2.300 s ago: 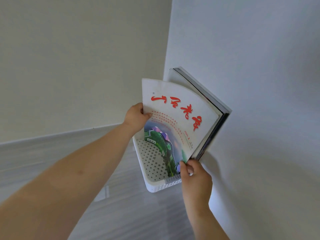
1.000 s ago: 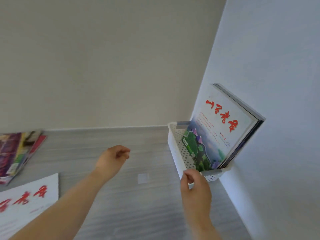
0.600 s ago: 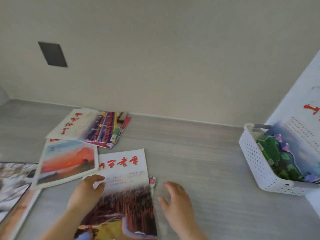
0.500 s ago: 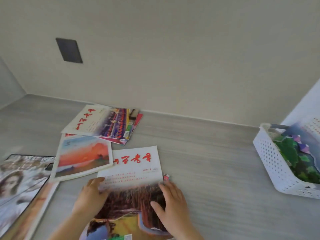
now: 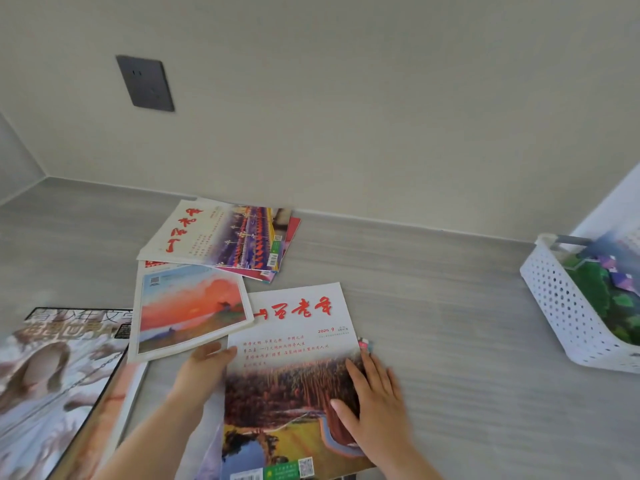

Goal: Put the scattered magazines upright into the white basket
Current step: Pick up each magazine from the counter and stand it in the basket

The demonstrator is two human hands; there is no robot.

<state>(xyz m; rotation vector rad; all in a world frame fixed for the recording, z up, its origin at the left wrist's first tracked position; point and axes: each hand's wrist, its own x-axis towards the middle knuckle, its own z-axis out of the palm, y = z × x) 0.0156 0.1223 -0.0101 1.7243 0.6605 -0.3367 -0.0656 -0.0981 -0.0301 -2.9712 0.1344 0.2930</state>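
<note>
A magazine with red characters and a reed-field cover (image 5: 294,341) lies on the grey floor in front of me. My left hand (image 5: 204,370) grips its left edge, thumb on top and fingers underneath. Flat on the cover near its right edge rests my right hand (image 5: 374,407), fingers spread. The white perforated basket (image 5: 561,317) stands at the far right against a white wall. Magazines (image 5: 613,289) stand leaning inside the basket, partly cut off by the frame.
A sunset-cover magazine (image 5: 190,306) overlaps the held one's upper left corner. Behind it lies a fanned stack of magazines (image 5: 221,237). A large dark-framed magazine (image 5: 59,368) lies at the left over another. A dark wall socket (image 5: 144,83) sits above.
Both hands left the basket and its standing magazines, and my view swung left. The hands came down on the reed-cover magazine, and the left one has closed on its edge.
</note>
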